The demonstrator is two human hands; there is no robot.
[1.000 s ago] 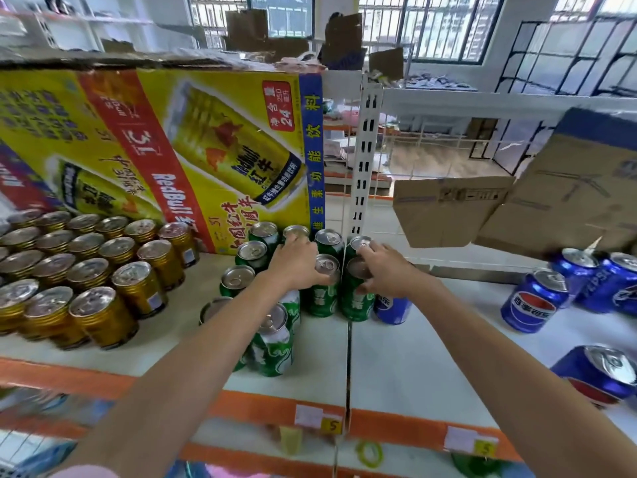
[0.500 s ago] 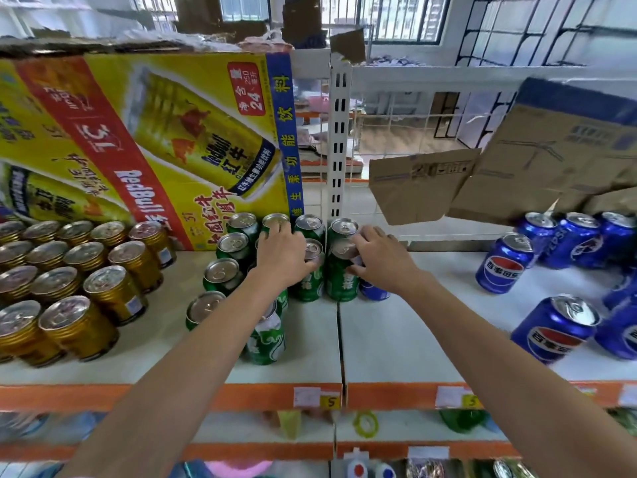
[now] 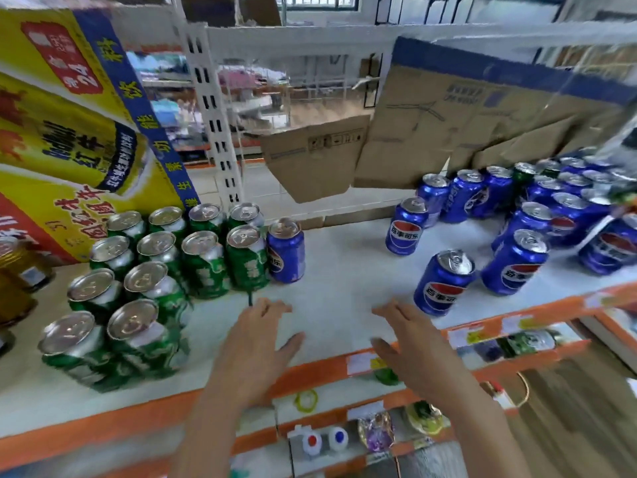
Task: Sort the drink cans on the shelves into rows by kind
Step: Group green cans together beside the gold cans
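Several green cans (image 3: 203,260) stand in rows on the left of the white shelf (image 3: 344,270). One blue Pepsi can (image 3: 286,250) stands against the right end of the green group. Several more blue Pepsi cans (image 3: 510,219) are grouped loosely on the right, the nearest one (image 3: 443,282) close to the shelf's front edge. Gold cans (image 3: 20,267) show at the far left edge. My left hand (image 3: 258,346) and my right hand (image 3: 410,343) hover over the shelf's front, fingers spread, holding nothing.
A yellow Red Bull carton (image 3: 69,132) stands behind the green cans. Brown cardboard boxes (image 3: 448,125) lean at the back right. A white slotted upright (image 3: 213,108) divides the shelf. Orange price rails (image 3: 379,363) run along the front, with small goods on the lower shelf.
Both hands have let go of the green cans and drawn back to the shelf's front edge. The view has swung right, showing more of the blue cans.
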